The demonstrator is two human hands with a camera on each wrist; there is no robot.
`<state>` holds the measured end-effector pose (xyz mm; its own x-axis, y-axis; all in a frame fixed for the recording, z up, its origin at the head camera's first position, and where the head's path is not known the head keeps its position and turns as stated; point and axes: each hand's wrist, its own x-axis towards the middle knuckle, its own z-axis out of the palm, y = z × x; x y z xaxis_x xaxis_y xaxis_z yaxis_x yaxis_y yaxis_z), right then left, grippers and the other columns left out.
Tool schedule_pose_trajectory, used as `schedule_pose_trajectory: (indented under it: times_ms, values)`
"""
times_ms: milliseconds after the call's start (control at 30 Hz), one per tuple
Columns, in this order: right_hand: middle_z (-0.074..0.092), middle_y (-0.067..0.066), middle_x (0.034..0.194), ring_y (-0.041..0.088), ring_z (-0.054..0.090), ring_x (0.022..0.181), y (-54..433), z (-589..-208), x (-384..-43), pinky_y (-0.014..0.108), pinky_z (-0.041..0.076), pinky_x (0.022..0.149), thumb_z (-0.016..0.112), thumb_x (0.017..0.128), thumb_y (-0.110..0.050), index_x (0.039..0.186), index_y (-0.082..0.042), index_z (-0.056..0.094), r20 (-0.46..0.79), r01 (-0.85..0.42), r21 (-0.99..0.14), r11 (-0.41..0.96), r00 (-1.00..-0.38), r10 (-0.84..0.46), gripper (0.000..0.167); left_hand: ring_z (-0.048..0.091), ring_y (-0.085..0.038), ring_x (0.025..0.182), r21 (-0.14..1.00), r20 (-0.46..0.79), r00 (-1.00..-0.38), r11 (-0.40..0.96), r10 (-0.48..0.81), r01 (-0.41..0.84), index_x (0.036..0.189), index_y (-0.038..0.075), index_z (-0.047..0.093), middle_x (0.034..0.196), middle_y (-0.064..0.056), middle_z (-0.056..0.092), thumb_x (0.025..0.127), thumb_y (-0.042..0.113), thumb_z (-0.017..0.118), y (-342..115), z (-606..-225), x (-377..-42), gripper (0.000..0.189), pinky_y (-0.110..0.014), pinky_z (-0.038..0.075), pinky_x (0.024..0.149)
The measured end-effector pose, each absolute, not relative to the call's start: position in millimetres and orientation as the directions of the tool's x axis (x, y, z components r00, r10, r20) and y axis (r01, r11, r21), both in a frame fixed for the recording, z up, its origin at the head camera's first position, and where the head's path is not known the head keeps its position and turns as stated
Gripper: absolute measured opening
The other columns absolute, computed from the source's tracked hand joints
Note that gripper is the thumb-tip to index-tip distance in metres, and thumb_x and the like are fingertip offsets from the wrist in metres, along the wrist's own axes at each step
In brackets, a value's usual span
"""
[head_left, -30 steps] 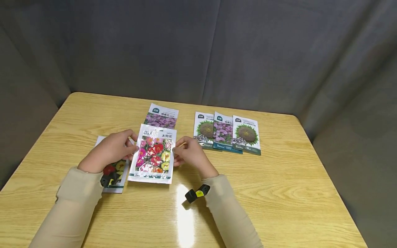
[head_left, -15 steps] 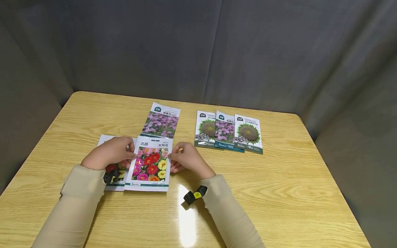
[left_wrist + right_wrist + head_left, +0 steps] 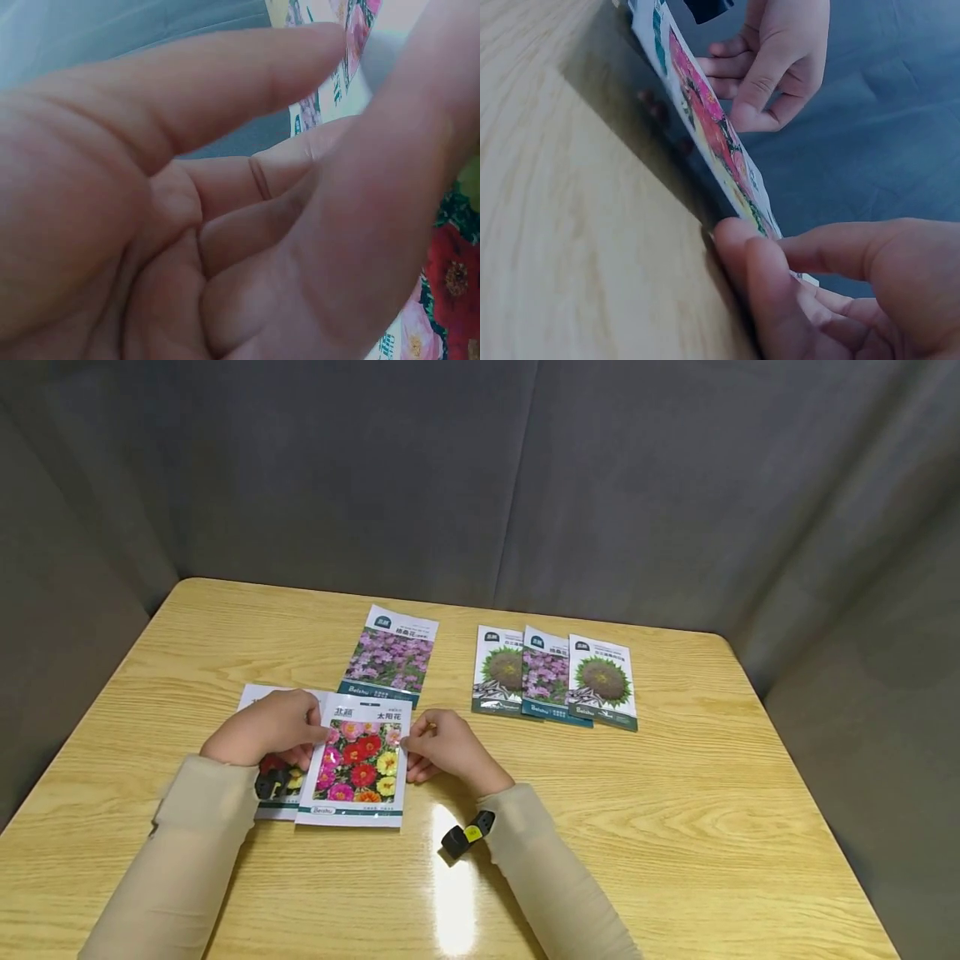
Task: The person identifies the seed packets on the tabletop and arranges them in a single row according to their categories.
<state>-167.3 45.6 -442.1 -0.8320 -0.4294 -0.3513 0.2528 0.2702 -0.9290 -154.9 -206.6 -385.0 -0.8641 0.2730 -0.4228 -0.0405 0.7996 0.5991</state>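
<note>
A white seed packet [image 3: 358,764] with red, pink and yellow flowers lies low over the table, face up. My left hand [image 3: 270,727] pinches its left edge, and my right hand [image 3: 450,747] pinches the right edge between thumb and fingers. In the right wrist view the packet [image 3: 712,135] shows almost edge-on, close over the wood. Its left side overlaps another packet with red and yellow flowers [image 3: 273,808], which my left hand partly hides. Just beyond is a packet of purple flowers [image 3: 390,656].
Three packets overlap in a row at the back right: a sunflower packet [image 3: 498,672], a purple-flower packet [image 3: 546,677] and another sunflower packet [image 3: 602,681]. A dark curtain [image 3: 480,485] hangs behind the wooden table [image 3: 675,843].
Both hands have brought the held packet down and toward the near side, slightly left. It now overlaps the left packet, and the purple-flower packet behind it shows almost whole.
</note>
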Motion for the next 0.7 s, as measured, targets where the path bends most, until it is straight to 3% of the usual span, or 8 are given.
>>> schedule_pose_trajectory:
  times_ms: [333, 700]
  values:
    - [0.065, 0.014, 0.069, 0.020, 0.067, 0.052, 45.0, -442.9, -166.1, 0.033, 0.060, 0.053, 0.064, 0.098, -0.003, 0.097, 0.005, 0.059, -0.349, 0.248, -0.929, 0.276, -0.838, -0.419, 0.009, 0.061, -0.017, 0.052, 0.575, -0.459, -0.854, 0.814, 0.243, -0.078, 0.083, 0.001, 0.057, 0.064, -0.008, 0.067, 0.100, 0.018, 0.065, -205.4, -388.3, -154.3, 0.026, -0.030, 0.046, 0.054]
    - [0.067, 0.015, 0.068, 0.020, 0.067, 0.050, 43.9, -441.8, -164.1, 0.035, 0.060, 0.053, 0.066, 0.097, -0.005, 0.095, 0.003, 0.060, -0.329, 0.222, -0.931, 0.290, -0.854, -0.404, 0.010, 0.067, -0.019, 0.056, 0.565, -0.485, -0.844, 0.819, 0.229, -0.103, 0.088, 0.001, 0.056, 0.067, -0.009, 0.067, 0.101, 0.012, 0.064, -205.1, -388.8, -155.4, 0.019, -0.030, 0.049, 0.059]
